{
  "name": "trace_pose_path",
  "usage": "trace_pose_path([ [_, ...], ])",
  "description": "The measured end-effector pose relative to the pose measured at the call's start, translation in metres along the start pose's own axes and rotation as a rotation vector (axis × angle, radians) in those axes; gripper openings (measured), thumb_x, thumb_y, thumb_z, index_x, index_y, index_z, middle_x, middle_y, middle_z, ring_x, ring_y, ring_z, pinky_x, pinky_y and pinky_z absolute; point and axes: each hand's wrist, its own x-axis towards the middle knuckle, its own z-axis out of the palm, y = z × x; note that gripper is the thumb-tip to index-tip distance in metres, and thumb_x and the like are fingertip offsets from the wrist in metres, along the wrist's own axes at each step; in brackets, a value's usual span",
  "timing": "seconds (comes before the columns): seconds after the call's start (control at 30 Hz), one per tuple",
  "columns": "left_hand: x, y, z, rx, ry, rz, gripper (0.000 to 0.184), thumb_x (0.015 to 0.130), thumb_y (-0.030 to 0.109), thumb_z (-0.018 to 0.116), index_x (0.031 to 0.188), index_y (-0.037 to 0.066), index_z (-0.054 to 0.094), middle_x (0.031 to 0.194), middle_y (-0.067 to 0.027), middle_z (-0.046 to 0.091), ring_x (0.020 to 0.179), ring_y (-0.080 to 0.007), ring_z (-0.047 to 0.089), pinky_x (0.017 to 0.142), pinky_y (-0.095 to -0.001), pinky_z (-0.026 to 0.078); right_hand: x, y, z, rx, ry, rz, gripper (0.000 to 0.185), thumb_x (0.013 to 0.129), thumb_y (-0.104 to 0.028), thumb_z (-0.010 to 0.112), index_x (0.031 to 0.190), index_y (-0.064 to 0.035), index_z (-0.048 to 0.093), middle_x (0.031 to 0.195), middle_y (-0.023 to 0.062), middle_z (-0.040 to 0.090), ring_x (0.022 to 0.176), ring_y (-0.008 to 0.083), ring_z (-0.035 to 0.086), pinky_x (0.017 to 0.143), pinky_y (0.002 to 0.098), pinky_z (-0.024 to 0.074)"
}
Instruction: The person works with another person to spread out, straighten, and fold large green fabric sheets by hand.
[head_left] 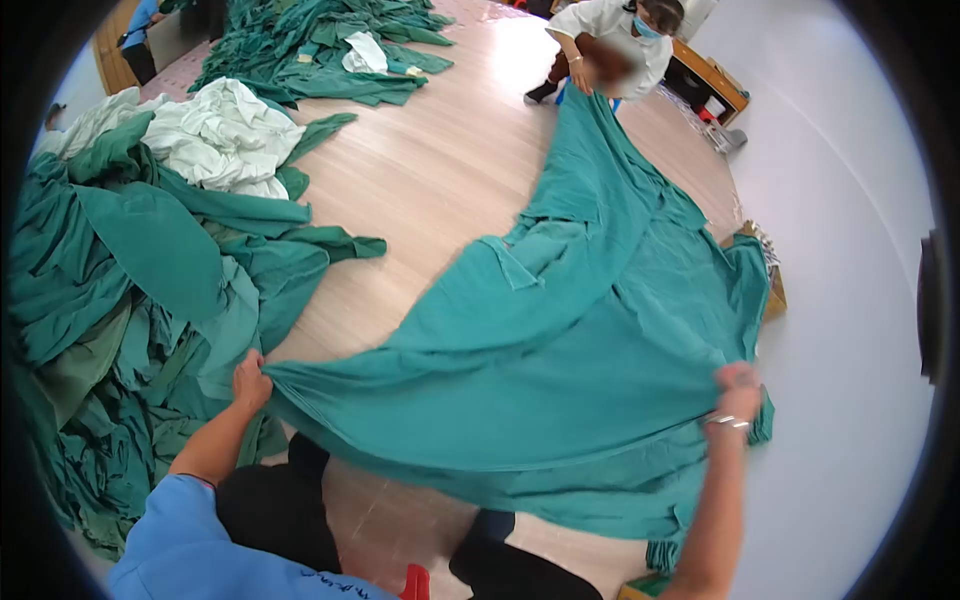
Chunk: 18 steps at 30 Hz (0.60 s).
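A large green cloth sheet (520, 380) is stretched out in front of me, sagging between my two hands. My left hand (252, 382) is closed on its left corner, beside the heap of green cloths. On the right, my right hand (738, 392), slightly blurred and with a bracelet at the wrist, grips the sheet's edge. The cloth's far end rises to a narrow bunch at the hand (580, 76) of another person in a white top and face mask. A small flap or patch (515, 262) stands out on the sheet's surface.
Piled green cloths (150, 240) fill the left side, with white cloths (225, 135) on top. Another green heap (320, 50) lies farther back. A wall (850, 250) runs along the right, with a box (775, 300) near its foot. Someone in blue stands far left.
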Motion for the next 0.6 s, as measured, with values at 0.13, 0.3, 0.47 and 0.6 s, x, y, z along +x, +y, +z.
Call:
trace_pose_path([
  [0.13,-0.004,0.034,-0.033,-0.172,0.109,-0.034,0.016,0.070,0.014,0.055,0.075,0.003,0.045,0.069,-0.0230,0.052,0.069,-0.0414,0.049,0.059,-0.0439,0.038,-0.002,-0.088,-0.147,0.364,0.260,-0.242,0.010,0.071,0.002,0.059,0.075,-0.0050,0.053,0.071,-0.0006,0.050,0.069,0.0096,0.047,0.064,0.0215,0.0401],
  [0.3,0.004,0.030,-0.123,-0.195,0.470,0.203,0.010,0.071,0.014,0.053,0.075,0.005,0.050,0.067,-0.0125,0.051,0.065,-0.0242,0.051,0.061,-0.0323,0.040,-0.067,0.123,-0.223,-0.048,0.510,-0.056,0.016,0.074,-0.015,0.061,0.085,-0.0040,0.056,0.070,0.0034,0.057,0.068,0.0158,0.054,0.065,0.0295,0.0465],
  [0.47,0.051,-0.078,-0.234,-0.022,0.500,-0.048,0.022,0.073,0.026,0.055,0.081,0.006,0.059,0.078,-0.0112,0.061,0.070,-0.0221,0.054,0.062,-0.0329,0.042,-0.229,0.171,-0.039,-0.172,0.124,-0.128,0.011,0.060,-0.007,0.063,0.070,-0.0079,0.059,0.074,0.0073,0.058,0.074,0.0219,0.055,0.072,0.0327,0.0436],
  [0.6,0.081,-0.162,-0.239,-0.017,0.508,-0.302,0.031,0.076,0.030,0.048,0.083,0.002,0.060,0.087,-0.0159,0.060,0.077,-0.0295,0.054,0.068,-0.0391,0.041,-0.270,0.143,0.035,0.089,-0.125,0.145,0.007,0.064,-0.005,0.056,0.071,-0.0043,0.054,0.067,0.0124,0.057,0.066,0.0247,0.055,0.066,0.0318,0.0438],
])
